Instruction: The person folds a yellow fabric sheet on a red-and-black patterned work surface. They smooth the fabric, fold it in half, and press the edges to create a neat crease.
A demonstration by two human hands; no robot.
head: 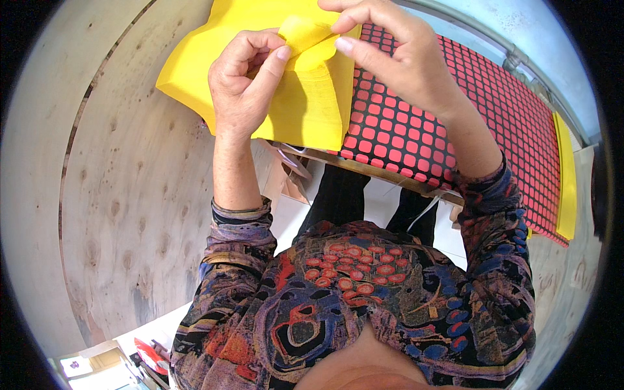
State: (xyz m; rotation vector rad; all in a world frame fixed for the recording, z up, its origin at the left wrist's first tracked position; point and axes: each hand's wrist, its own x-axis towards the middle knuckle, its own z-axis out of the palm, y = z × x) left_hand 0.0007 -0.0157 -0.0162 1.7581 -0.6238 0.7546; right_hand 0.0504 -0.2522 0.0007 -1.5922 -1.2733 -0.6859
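A large piece of yellow fabric (187, 83) lies at the top of the view, partly over a cloth with pink squares on black (390, 126). My left hand (246, 80) pinches a gathered fold of the yellow fabric between thumb and forefinger. Just right of it, my right hand (407, 58) has its thumb and fingers apart beside the right end of the fold. Whether its fingertips touch the fabric cannot be told. Below the fold, a flap of the fabric hangs down to the front edge of the patterned cloth.
A wooden edge (375, 170) runs under the patterned cloth. Plywood boards (131, 195) spread across the left. More yellow fabric (565, 175) lies at the cloth's far right end. A pipe (512, 53) runs along the pale blue wall (541, 29). A white strip (424, 214) hangs below the edge.
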